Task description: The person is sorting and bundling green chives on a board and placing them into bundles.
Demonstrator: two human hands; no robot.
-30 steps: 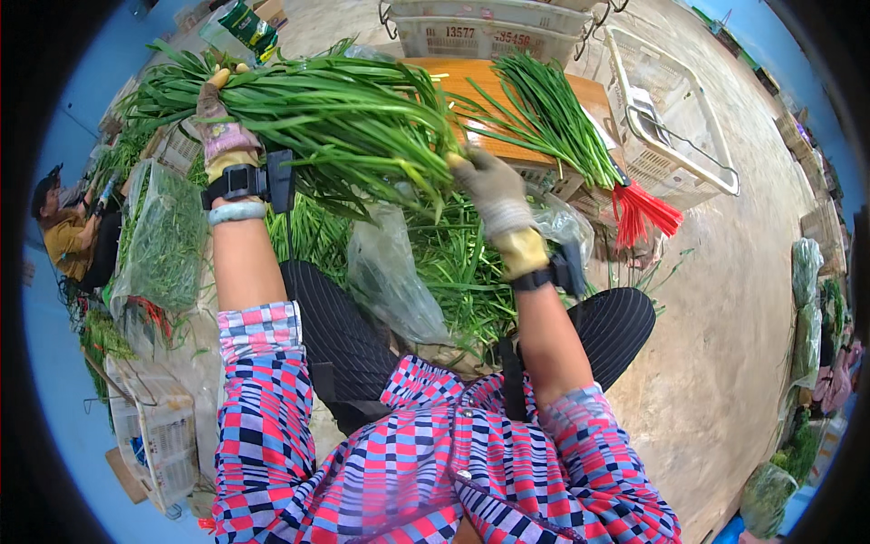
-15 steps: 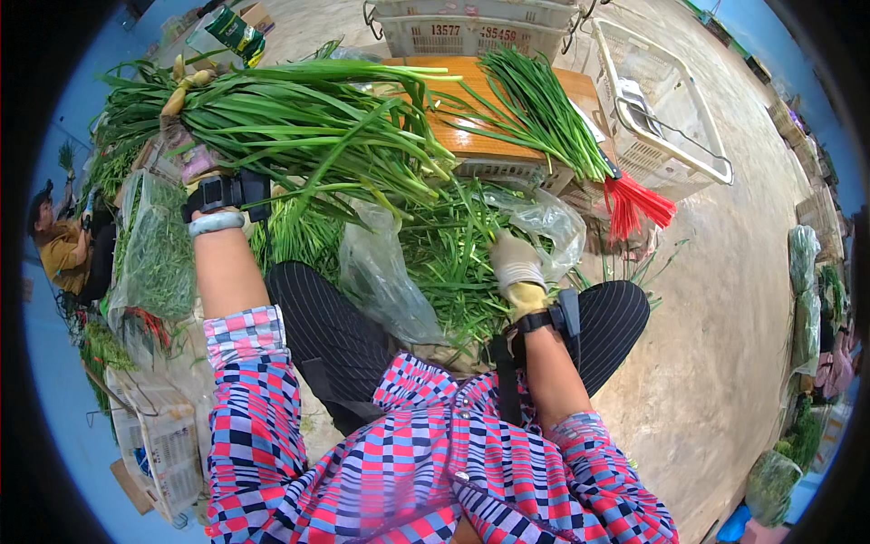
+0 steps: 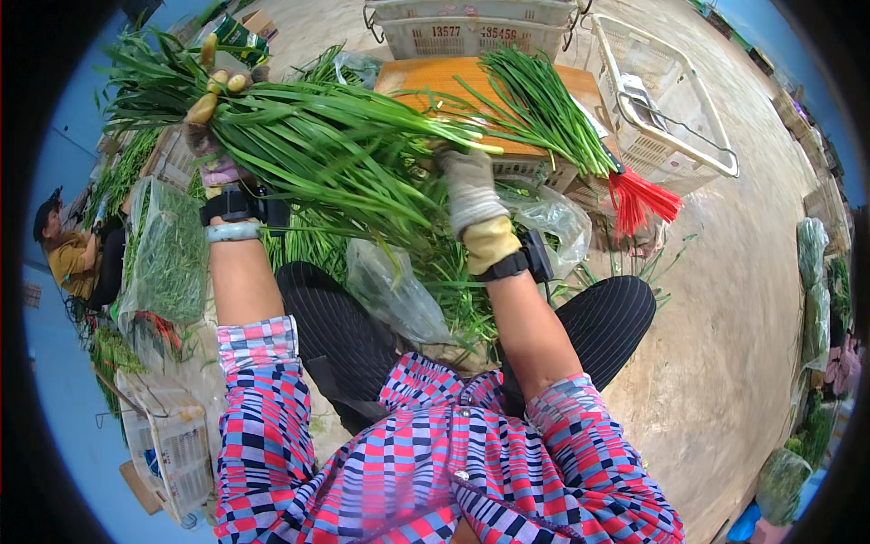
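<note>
My left hand (image 3: 210, 100), in a stained glove, is closed on a large bundle of long green leafy stalks (image 3: 308, 127) held raised at the upper left, yellow fingertips showing among the leaves. My right hand (image 3: 462, 177), in a beige glove, is at the bundle's pale stem ends; its fingers are blurred and partly behind stalks. Below lie loose greens (image 3: 458, 295) and clear plastic bags (image 3: 390, 290) between my knees. On the orange board (image 3: 408, 77) rests another bundle of stalks (image 3: 535, 100), beside red ties (image 3: 639, 195).
White crates stand behind the board (image 3: 480, 14), at its right (image 3: 689, 113) and at lower left (image 3: 168, 444). A person (image 3: 68, 245) sits at far left beside a bagged heap of greens (image 3: 168, 263). More bagged greens (image 3: 809, 299) line the right side.
My right hand dropped down toward the loose greens half a second ago and is now up at the bundle's stem ends. The held bundle has shifted slightly, its stem ends lower at the right.
</note>
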